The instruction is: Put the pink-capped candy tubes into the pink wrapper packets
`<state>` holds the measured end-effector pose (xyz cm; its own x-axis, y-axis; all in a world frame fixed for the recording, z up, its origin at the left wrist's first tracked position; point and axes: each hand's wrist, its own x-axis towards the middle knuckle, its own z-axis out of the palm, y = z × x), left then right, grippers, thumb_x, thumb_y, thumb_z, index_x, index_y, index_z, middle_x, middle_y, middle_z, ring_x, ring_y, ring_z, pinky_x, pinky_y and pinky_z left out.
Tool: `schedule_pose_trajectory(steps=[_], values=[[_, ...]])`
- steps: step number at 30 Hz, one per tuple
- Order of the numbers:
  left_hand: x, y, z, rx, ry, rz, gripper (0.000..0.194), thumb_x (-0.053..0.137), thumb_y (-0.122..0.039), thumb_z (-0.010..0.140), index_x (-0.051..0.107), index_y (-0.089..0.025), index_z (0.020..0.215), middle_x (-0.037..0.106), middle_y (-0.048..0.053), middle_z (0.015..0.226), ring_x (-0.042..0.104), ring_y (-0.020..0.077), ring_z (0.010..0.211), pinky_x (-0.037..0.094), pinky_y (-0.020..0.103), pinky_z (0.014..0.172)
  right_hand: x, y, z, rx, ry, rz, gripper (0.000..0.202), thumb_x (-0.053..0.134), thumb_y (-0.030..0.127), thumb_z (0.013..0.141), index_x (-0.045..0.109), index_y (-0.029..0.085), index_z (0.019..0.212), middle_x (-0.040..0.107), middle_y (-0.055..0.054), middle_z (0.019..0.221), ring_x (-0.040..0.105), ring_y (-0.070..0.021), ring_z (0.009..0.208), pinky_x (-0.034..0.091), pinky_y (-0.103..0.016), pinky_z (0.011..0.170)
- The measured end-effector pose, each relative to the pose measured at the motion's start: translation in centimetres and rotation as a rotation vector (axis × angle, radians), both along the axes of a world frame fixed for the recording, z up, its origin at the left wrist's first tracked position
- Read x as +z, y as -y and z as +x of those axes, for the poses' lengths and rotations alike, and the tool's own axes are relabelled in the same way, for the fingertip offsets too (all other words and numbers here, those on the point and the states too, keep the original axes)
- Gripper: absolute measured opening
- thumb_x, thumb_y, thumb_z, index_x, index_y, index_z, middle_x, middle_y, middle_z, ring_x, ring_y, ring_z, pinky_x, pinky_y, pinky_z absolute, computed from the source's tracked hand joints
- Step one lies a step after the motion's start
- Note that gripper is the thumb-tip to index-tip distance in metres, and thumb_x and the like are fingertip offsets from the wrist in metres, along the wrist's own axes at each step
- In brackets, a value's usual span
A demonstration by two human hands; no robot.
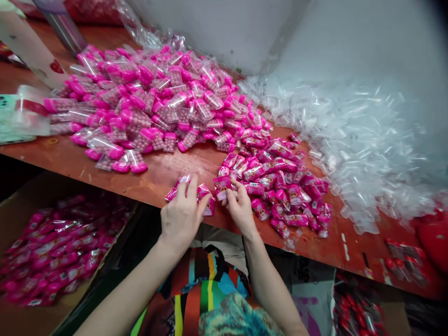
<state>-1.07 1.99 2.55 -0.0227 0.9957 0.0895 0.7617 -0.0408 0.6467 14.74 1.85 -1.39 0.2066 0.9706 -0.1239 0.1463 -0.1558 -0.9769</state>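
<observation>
In the head view, my left grip (180, 212) is curved over some pink packets (207, 208) at the near edge of the reddish-brown tabletop (168, 170), fingers on one side and thumb on the other; I cannot tell how firmly it closes, since my fingers hide part of them. My right grip (241, 207) pinches a printed pink wrapper (221, 184) between thumb and fingers, just beside the left one. Right next to it lies a heap of wrapped pink packets (287, 175). Beyond my hands spreads a large pile of pink-capped containers (150, 107) — clear-walled, with small pink balls inside. To the right, against the pale wall (350, 42), sits a mound of clear plastic pieces (371, 149). Below the tabletop on my left, a cardboard box (14, 198) holds more pink packets — a thick layer of them.
</observation>
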Motion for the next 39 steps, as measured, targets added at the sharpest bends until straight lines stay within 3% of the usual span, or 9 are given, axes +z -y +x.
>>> schedule_pose_trajectory(steps=[2, 4, 6, 10, 19, 26, 30, 35, 39], values=[[0.3, -0.4, 0.3, 0.000, 0.242, -0.012, 0.043, 0.063, -0.046, 0.081, 0.065, -0.019, 0.115, 0.063, 0.015, 0.113, 0.065, 0.0257, 0.086, 0.045, 0.029, 0.066, 0.4, 0.1, -0.4, 0.019, -0.198, -0.040, 0.032, 0.051, 0.041, 0.090, 0.048, 0.020, 0.114, 0.055, 0.007, 0.059, 0.043, -0.0083, 0.043, 0.033, -0.019, 0.043], [0.0, -0.9, 0.9, -0.056, 0.576, -0.165, 0.031, 0.064, -0.047, 0.080, 0.069, -0.017, 0.088, 0.065, 0.008, 0.080, 0.061, 0.0188, 0.066, 0.043, 0.025, 0.055, 0.7, 0.1, -1.2, 0.063, -0.288, -0.062, 0.026, 0.053, 0.043, 0.089, 0.051, 0.020, 0.100, 0.052, 0.008, 0.056, 0.036, -0.0062, 0.039, 0.027, -0.018, 0.039], [-0.8, -1.4, 1.5, -0.018, 0.859, -0.382, 0.033, 0.061, -0.049, 0.081, 0.063, -0.017, 0.073, 0.051, -0.001, 0.051, 0.046, 0.0126, 0.044, 0.034, 0.023, 0.044, 0.6, 0.0, -2.0, 0.084, -0.283, -0.062, 0.025, 0.053, 0.045, 0.089, 0.052, 0.020, 0.089, 0.049, 0.008, 0.053, 0.035, -0.0064, 0.038, 0.026, -0.019, 0.039], [-2.5, -2.5, 2.2, 0.152, 1.115, -0.398, 0.038, 0.073, -0.046, 0.069, 0.055, -0.016, 0.057, 0.043, -0.004, 0.043, 0.037, 0.0077, 0.040, 0.027, 0.020, 0.040, 0.0, -1.2, -3.2, 0.082, -0.126, 0.027, 0.026, 0.045, 0.043, 0.094, 0.053, 0.020, 0.082, 0.053, 0.004, 0.057, 0.045, -0.0100, 0.047, 0.035, -0.022, 0.046], [-2.0, -6.0, 2.0, 0.302, 1.234, -0.385, 0.039, 0.081, -0.043, 0.057, 0.055, -0.014, 0.053, 0.043, -0.006, 0.038, 0.031, 0.0040, 0.034, 0.018, 0.018, 0.036, 0.6, -5.4, -4.2, 0.059, 0.691, 0.267, 0.031, 0.034, 0.030, 0.098, 0.054, 0.021, 0.076, 0.057, -0.001, 0.060, 0.053, -0.0144, 0.053, 0.030, -0.026, 0.052], [-1.4, -8.1, 1.1, 0.190, 1.256, -0.565, 0.037, 0.081, -0.041, 0.058, 0.056, -0.014, 0.057, 0.044, -0.005, 0.039, 0.035, 0.0052, 0.036, 0.021, 0.017, 0.036, 0.6, -7.6, -3.7, 0.093, 0.851, 0.268, 0.030, 0.037, 0.031, 0.097, 0.058, 0.019, 0.078, 0.060, -0.001, 0.061, 0.055, -0.0134, 0.054, 0.028, -0.025, 0.052], [-0.9, -8.8, -0.1, 0.177, 1.267, -0.562, 0.034, 0.079, -0.039, 0.061, 0.056, -0.014, 0.060, 0.046, -0.004, 0.043, 0.038, 0.0061, 0.040, 0.026, 0.017, 0.038, 1.2, -10.0, -2.2, 0.209, 0.746, 0.236, 0.035, 0.044, 0.041, 0.095, 0.060, 0.022, 0.071, 0.061, 0.002, 0.061, 0.056, -0.0126, 0.055, 0.031, -0.022, 0.052], [-1.0, -8.9, -0.3, 0.280, 1.249, -0.483, 0.035, 0.081, -0.036, 0.058, 0.053, -0.014, 0.056, 0.046, -0.004, 0.044, 0.037, 0.0051, 0.041, 0.024, 0.016, 0.038, 1.8, -15.3, -1.2, -0.063, 0.649, 0.119, 0.036, 0.033, 0.043, 0.099, 0.056, 0.018, 0.108, 0.069, -0.005, 0.078, 0.065, -0.0186, 0.072, 0.044, -0.027, 0.064], [-1.3, -8.2, 0.5, 0.280, 1.250, -0.532, 0.033, 0.082, -0.035, 0.057, 0.056, -0.014, 0.058, 0.046, -0.005, 0.044, 0.037, 0.0055, 0.041, 0.023, 0.017, 0.038, 1.6, -18.5, -2.3, -0.178, 0.816, -0.073, 0.047, 0.046, 0.049, 0.093, 0.045, 0.015, 0.125, 0.068, -0.016, 0.098, 0.068, -0.0279, 0.086, 0.048, -0.039, 0.074]])
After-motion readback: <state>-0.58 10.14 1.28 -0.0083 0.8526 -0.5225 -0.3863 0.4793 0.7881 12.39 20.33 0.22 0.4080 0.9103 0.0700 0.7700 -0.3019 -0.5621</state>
